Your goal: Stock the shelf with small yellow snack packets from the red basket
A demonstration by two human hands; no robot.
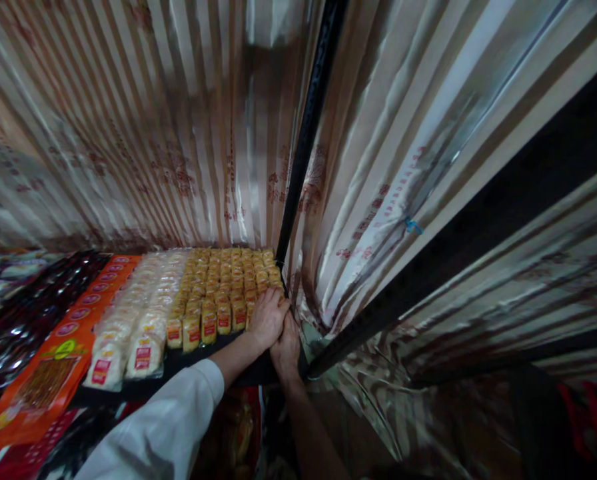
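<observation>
Rows of small yellow packaged snacks (223, 287) stand upright on a dark shelf (223, 347). My left hand (267, 321) is over the front of the rightmost row, its fingers bent around the packs there. Close against it on the right, my right hand (286, 347) reaches up along the shelf's end, fingers bent. What lies under my right fingers is hidden. The two hands touch or overlap near the fingertips.
Left of the yellow packs are white packaged snacks (146, 340), an orange snack bag (53, 367) and dark shiny packets (33, 307). Black metal posts (311, 133) frame the shelf corner. Striped plastic sheeting (203, 133) hangs behind and to the right.
</observation>
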